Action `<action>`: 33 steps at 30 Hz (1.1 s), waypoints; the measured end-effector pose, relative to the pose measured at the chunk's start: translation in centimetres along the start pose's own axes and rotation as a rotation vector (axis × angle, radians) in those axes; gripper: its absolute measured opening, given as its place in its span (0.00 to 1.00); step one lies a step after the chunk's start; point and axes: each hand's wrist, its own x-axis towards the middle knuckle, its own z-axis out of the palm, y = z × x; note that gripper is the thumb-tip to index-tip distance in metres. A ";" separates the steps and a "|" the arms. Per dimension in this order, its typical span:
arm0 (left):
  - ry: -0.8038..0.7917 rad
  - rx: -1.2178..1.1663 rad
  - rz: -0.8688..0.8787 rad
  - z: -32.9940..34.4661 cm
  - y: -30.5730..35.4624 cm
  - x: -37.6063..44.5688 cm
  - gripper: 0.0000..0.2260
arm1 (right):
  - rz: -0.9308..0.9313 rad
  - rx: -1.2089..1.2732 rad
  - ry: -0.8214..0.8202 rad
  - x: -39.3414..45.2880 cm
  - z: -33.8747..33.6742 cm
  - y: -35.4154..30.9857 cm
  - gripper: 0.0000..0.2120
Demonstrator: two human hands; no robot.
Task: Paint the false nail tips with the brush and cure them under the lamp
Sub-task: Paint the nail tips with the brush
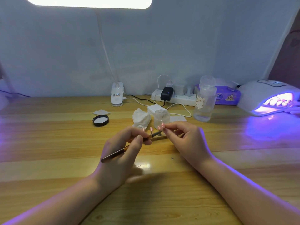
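Note:
My left hand (pixel 125 148) grips a thin dark brush (pixel 116 153) like a pen, its bristle end pointing up and right. My right hand (pixel 186 140) pinches a small stick with pink false nail tips (pixel 161 126) at its top; another pink tip (pixel 151 128) stands between the two hands. The brush end touches or nearly touches the pink tips. Both hands hover just above the wooden table (pixel 65 143). At the far right the white curing lamp (pixel 266 96) glows violet, with several nail tips on sticks inside its opening.
A clear jar (pixel 161 116) stands behind the hands, its black lid (pixel 100 120) to the left. Crumpled tissue (pixel 141 118), a pump bottle (pixel 204 101), a power strip (pixel 175 97), cables, a purple tissue pack (pixel 227 95) and a clip desk lamp base (pixel 117 95) line the back.

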 end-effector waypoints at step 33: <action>-0.067 0.086 -0.049 -0.5 -1.0 0.0 0.11 | -0.015 0.038 -0.044 0.3 0.0 0.2 0.07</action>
